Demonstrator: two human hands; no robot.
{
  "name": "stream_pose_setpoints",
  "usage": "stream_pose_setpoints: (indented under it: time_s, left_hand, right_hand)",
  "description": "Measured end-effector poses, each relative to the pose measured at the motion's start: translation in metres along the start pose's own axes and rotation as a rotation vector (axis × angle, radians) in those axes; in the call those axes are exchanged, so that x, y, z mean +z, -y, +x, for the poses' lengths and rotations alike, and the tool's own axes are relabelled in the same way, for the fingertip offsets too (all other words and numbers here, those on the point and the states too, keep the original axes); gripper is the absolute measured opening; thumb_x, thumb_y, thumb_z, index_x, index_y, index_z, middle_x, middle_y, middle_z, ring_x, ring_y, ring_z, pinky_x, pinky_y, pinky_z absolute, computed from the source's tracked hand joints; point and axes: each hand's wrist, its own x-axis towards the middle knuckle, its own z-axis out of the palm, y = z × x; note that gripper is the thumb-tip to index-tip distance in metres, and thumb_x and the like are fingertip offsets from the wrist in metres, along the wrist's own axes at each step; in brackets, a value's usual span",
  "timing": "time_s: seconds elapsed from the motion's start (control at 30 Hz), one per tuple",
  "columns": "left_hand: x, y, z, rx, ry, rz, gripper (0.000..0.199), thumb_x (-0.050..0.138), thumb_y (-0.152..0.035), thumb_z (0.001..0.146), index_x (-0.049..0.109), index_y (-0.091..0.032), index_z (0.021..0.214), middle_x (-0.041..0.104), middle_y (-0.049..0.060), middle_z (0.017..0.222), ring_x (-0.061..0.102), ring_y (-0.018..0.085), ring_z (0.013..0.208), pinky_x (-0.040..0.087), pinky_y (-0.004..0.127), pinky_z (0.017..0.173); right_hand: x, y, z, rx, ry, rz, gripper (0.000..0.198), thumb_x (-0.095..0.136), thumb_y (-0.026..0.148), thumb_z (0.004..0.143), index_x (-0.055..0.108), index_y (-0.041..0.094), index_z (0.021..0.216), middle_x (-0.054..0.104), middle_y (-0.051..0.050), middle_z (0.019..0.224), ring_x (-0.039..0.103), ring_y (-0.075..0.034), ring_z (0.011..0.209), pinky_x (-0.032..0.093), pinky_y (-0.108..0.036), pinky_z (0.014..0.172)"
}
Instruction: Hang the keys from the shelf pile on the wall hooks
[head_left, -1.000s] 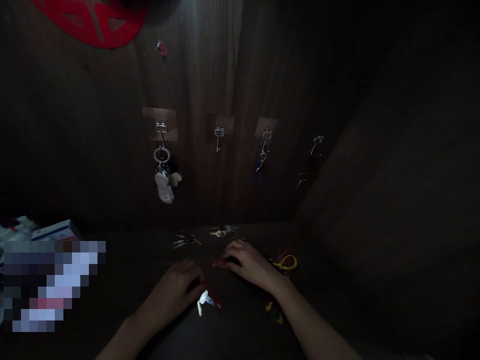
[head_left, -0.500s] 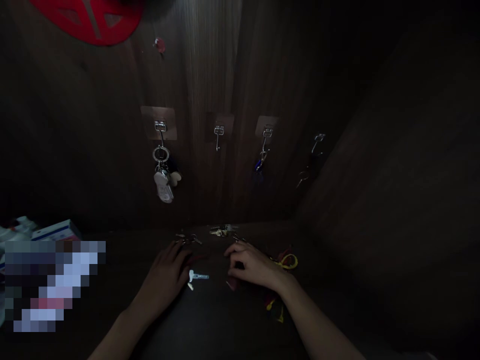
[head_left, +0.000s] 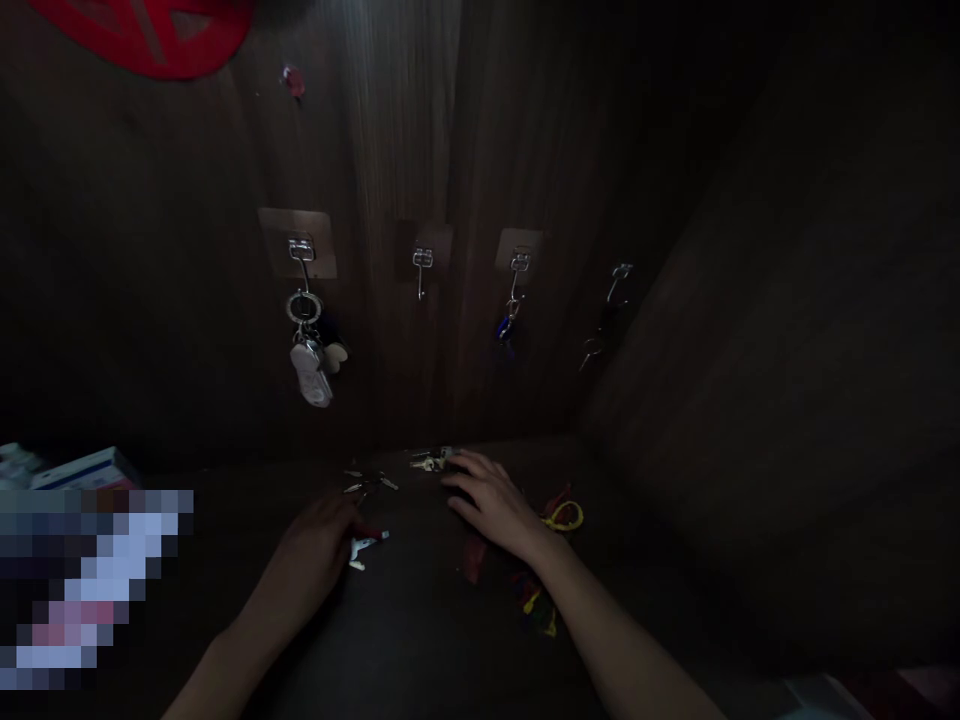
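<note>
On the dark surface (head_left: 405,630), pale keys (head_left: 364,549) beside the left hand (head_left: 321,535).
Left fingers are curled, grip on the keys not determinable; the right hand (head_left: 491,502) is held with fingers loosely spread, another key bunch (head_left: 430,464) being located at its fingertips, contact unclear.

The bare left hand (head_left: 321,537) lies palm down, fingers curled inward, its bare forearm (head_left: 244,640) slanting back behind it. To its right, well apart, the bare right hand (head_left: 491,502) arches palm down, fingers loosely parted.
</note>
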Motion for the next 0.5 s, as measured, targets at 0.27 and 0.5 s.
stream_pose_setpoints:
  time_s: [0.27,0.5]
  left_hand:
    - [0.0,0.003,-0.003,0.008,0.0,-0.016,0.028,0.042,-0.003,0.074,0.06,-0.022,0.064,0.061,0.005,0.123,0.053,0.023,0.116,0.044,0.041,0.094]
    - [0.0,-0.018,-0.001,-0.049,-0.082,-0.165,0.033,0.052,-0.021,0.078,0.057,-0.027,0.111,0.061,0.005,0.123,0.053,0.026,0.116,0.027,0.057,0.106]
  right_hand:
    - [0.004,0.009,0.004,-0.021,0.061,0.085,0.03,0.054,0.025,0.087,0.06,0.026,0.116,0.06,-0.005,0.123,0.045,-0.022,0.123,0.022,-0.047,0.108]
    - [-0.007,0.028,0.002,0.027,0.084,0.689,0.021,0.053,0.031,0.087,0.07,0.024,0.099,0.067,-0.004,0.105,0.061,-0.018,0.1,0.045,-0.033,0.091]
